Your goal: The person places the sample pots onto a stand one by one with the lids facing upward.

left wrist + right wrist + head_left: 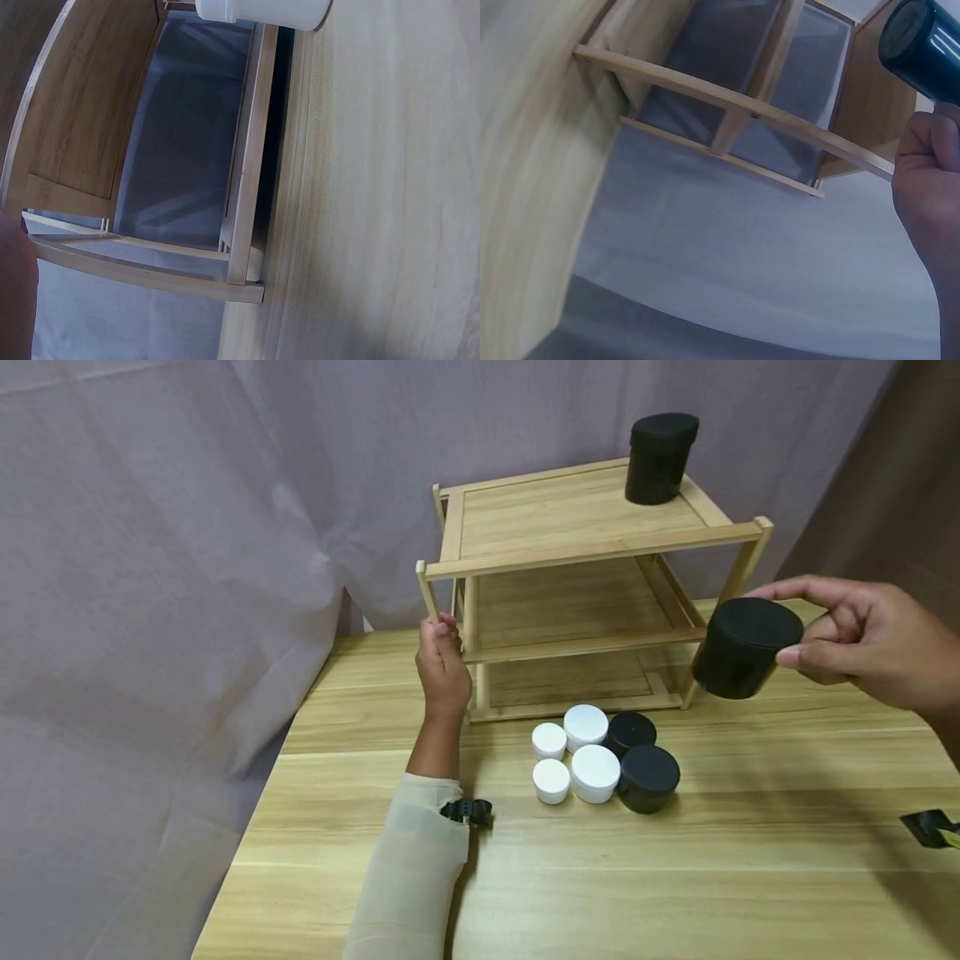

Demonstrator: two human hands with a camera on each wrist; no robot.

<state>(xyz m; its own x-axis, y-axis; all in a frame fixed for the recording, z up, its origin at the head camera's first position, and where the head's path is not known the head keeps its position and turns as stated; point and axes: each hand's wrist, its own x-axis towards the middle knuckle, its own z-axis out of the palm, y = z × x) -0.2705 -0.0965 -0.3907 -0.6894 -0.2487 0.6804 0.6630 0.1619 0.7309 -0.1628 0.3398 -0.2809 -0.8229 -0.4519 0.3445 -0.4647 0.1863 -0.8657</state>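
Right hand [870, 639]: pinches black jar [745, 647], raised.
Left hand [442, 668]: grips wooden rack [570, 510] front post.
Between hands, lower: clustered white jars [573, 752], black jars [641, 764].

Glossy black plastic jar [745, 647], pale matt wooden rack [577, 518], grey cloth backdrop [187, 527].

No readable text, label, brand or number shows on anything in view

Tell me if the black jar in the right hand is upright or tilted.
Tilted. The black jar is held in the air by the right hand, its lid leaning toward the hand.
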